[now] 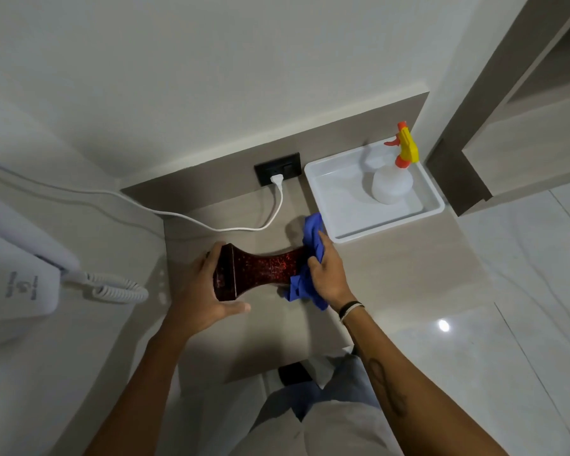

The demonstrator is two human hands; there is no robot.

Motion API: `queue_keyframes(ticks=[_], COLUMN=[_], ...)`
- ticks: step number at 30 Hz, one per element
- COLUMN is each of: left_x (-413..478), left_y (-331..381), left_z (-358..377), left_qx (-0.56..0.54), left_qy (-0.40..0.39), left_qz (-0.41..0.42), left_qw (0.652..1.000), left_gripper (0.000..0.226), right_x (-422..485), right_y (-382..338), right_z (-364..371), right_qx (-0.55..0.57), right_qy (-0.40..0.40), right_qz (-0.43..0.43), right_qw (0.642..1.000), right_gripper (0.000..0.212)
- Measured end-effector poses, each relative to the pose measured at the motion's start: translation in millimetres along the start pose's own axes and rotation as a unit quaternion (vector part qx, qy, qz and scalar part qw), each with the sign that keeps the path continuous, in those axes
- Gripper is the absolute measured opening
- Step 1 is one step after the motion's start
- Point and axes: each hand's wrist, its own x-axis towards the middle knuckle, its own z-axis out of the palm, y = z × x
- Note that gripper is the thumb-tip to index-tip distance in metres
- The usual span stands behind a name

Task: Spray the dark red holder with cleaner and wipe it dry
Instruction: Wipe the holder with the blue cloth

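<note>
The dark red holder [260,269], glossy with red speckles, lies on its side above the beige countertop [392,278]. My left hand [204,287] grips its flared square base at the left end. My right hand [326,274] presses a crumpled blue cloth [311,258] around the holder's right end, which the cloth hides. The spray bottle [392,182], translucent with a yellow and orange trigger head, stands upright in the white tray [323,189] at the back right, apart from both hands.
A white cord [211,225] runs across the counter from a plug in the black wall socket [277,172]. A white wall-mounted appliance with a coiled cord [119,287] hangs at the left. Glossy tiled floor [507,324] lies to the right.
</note>
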Motion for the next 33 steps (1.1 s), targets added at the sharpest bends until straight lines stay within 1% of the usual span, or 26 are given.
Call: queue_keyframes(ticks=[2,4,6,7,8,9,10,12,13,14,15,16,17,19,20,21,23,24,25,26,27,29,30,31,32,33], left_x=[2.1,4.2,7.2,9.0,9.7,10.1,10.2,9.4,8.3,7.4,8.0,9.0,9.7,10.5,9.2,7.6,6.8,7.5,8.2,9.3,10.4,11.5,10.5,9.3,7.7,6.4], left_y=[1.8,9.4,14.0,15.2,15.9,16.4,15.8,14.4,15.2,17.5,20.8,23.2,23.8,23.0,20.4,18.1,17.4,17.8,19.0,21.4,22.3,19.3,17.7,14.9,11.8,10.0], left_z=[3.0,5.3,7.8,9.5,10.5,9.6,8.0,5.5,5.9,7.6,9.1,10.3,11.1,12.1,10.7,7.9,6.8,6.8,7.2,7.7,8.0,9.0,9.9,9.7,8.5,6.8], left_qx=[0.033,0.013,-0.002,-0.005,-0.007,0.001,0.017,0.045,0.051,0.053,0.051,0.049,0.045,0.036,0.035,0.041,0.056,0.062,0.064,0.064,0.06,0.05,0.049,0.047,0.047,0.051], left_qy=[0.078,0.111,0.12,0.121,0.12,0.118,0.116,0.117,0.116,0.117,0.119,0.121,0.125,0.121,0.118,0.117,0.119,0.117,0.116,0.116,0.117,0.114,0.119,0.124,0.125,0.121], left_qz=[0.031,0.027,0.02,0.026,0.033,0.033,0.027,0.012,0.01,0.011,0.01,0.01,0.009,0.0,-0.005,-0.005,0.004,0.011,0.018,0.023,0.025,0.023,0.023,0.018,0.005,-0.006], left_qw=[0.996,0.993,0.993,0.992,0.992,0.993,0.993,0.992,0.992,0.992,0.992,0.991,0.991,0.992,0.992,0.992,0.991,0.991,0.991,0.991,0.991,0.992,0.991,0.991,0.991,0.991], left_gripper=[0.112,0.095,0.079,0.072,0.069,0.07,0.074,0.083,0.086,0.089,0.09,0.089,0.087,0.083,0.083,0.084,0.091,0.094,0.096,0.096,0.094,0.072,0.06,0.056,0.063,0.079], right_x=[-13.6,-31.8,-50.6,-59.2,-64.8,-65.1,-60.5,-42.6,-35.1,-30.6,-30.1,-35.3,-44.8,-60.8,-59.5,-53.5,-37.9,-32.3,-30.0,-31.8,-37.2,-51.4,-54.8,-52.8,-46.0,-36.9], right_y=[-7.4,-12.8,-13.5,-9.1,-1.6,6.4,11.9,19.0,19.7,18.5,15.2,9.4,3.4,1.1,2.1,3.7,11.4,13.8,12.3,7.8,0.9,-6.7,-5.5,-3.0,0.4,7.4], right_z=[7.8,22.1,44.9,57.6,67.1,69.1,62.5,39.9,29.4,25.3,30.3,42.8,59.0,82.8,84.3,78.9,54.5,45.8,43.8,49.7,62.0,85.8,91.3,90.0,82.9,73.3], right_qx=[-0.076,-0.12,-0.202,-0.252,-0.295,-0.329,-0.36,-0.435,-0.459,-0.452,-0.418,-0.366,-0.321,-0.274,-0.275,-0.299,-0.384,-0.402,-0.394,-0.348,-0.295,-0.238,-0.238,-0.253,-0.269,-0.294], right_qy=[0.012,-0.004,-0.036,-0.053,-0.064,-0.066,-0.068,-0.075,-0.078,-0.073,-0.066,-0.06,-0.06,-0.068,-0.07,-0.069,-0.073,-0.08,-0.08,-0.072,-0.07,-0.08,-0.082,-0.085,-0.085,-0.082], right_qz=[-0.09,-0.195,-0.309,-0.352,-0.372,-0.365,-0.33,-0.215,-0.158,-0.13,-0.145,-0.19,-0.244,-0.33,-0.346,-0.335,-0.241,-0.187,-0.157,-0.173,-0.216,-0.311,-0.35,-0.369,-0.361,-0.323], right_qw=[0.993,0.974,0.929,0.9,0.877,0.868,0.87,0.871,0.871,0.879,0.894,0.909,0.913,0.901,0.894,0.891,0.888,0.893,0.902,0.918,0.928,0.917,0.902,0.89,0.889,0.896], right_gripper=[0.073,0.082,0.091,0.097,0.101,0.099,0.092,0.078,0.078,0.081,0.085,0.091,0.098,0.108,0.106,0.1,0.088,0.085,0.086,0.089,0.093,0.1,0.102,0.103,0.1,0.095])
